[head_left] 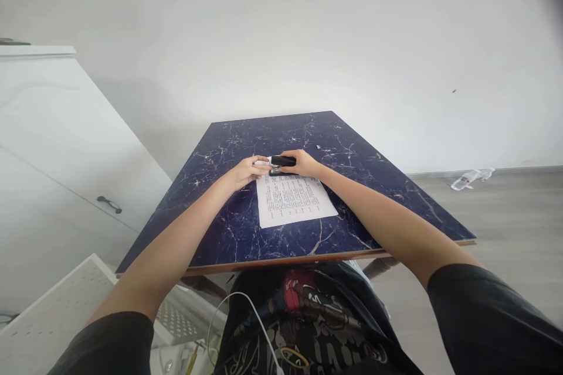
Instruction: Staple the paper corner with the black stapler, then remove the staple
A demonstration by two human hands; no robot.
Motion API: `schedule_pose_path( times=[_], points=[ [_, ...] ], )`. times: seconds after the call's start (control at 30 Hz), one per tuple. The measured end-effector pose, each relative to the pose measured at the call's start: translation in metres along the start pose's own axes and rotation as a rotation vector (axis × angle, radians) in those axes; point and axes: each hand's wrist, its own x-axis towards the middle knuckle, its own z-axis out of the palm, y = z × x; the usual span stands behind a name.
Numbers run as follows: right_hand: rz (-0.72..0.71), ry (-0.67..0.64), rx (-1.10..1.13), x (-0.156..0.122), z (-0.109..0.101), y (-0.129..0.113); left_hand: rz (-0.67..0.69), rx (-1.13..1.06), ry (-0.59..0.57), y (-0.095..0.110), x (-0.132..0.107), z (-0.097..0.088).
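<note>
Black, the stapler (284,161) sits at the far edge of the printed paper (292,202), its right end hidden by the right hand (303,163) pinching it, the left hand's fingers (257,170) loosely spread, contact unclear.

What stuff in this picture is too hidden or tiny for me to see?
Words on the paper: head view, too small and blurred.
Far end of the black stapler: head view, hidden by the right hand.
Small thing on the blue table: head view, too tiny to name.
Item on the cabinet: head view, cut by the left edge.
</note>
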Motion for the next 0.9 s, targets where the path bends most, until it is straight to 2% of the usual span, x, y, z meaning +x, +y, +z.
schedule_pose_path(
  times=[0.13,0.23,0.3,0.4,0.47,0.53,0.6,0.67,0.9],
  points=[
    [-0.01,0.009,-0.01,0.0,0.001,-0.001,-0.004,0.008,-0.014,0.002,0.001,-0.001],
    [-0.012,0.001,-0.088,-0.001,-0.001,-0.006,0.049,0.125,0.044,0.004,-0.001,0.002],
    [-0.034,-0.009,-0.119,-0.001,-0.005,-0.012,0.159,0.321,0.134,0.006,-0.003,0.005],
    [-0.108,0.02,-0.109,-0.001,-0.01,-0.021,0.312,0.77,0.349,0.005,-0.006,0.005],
    [-0.137,0.041,-0.094,-0.001,-0.011,-0.023,0.309,1.062,0.492,0.0,-0.005,0.001],
    [-0.122,0.019,-0.09,-0.001,-0.01,-0.023,0.25,1.251,0.562,-0.005,-0.003,-0.003],
    [-0.081,-0.02,-0.111,-0.001,-0.007,-0.021,0.199,1.303,0.549,-0.01,0.001,-0.006],
    [-0.043,-0.045,-0.148,-0.001,-0.005,-0.02,0.174,1.262,0.52,-0.014,0.004,-0.007],
    [-0.003,-0.06,-0.227,0.0,-0.005,-0.025,0.207,1.16,0.501,-0.019,0.011,-0.002]
  ],
)
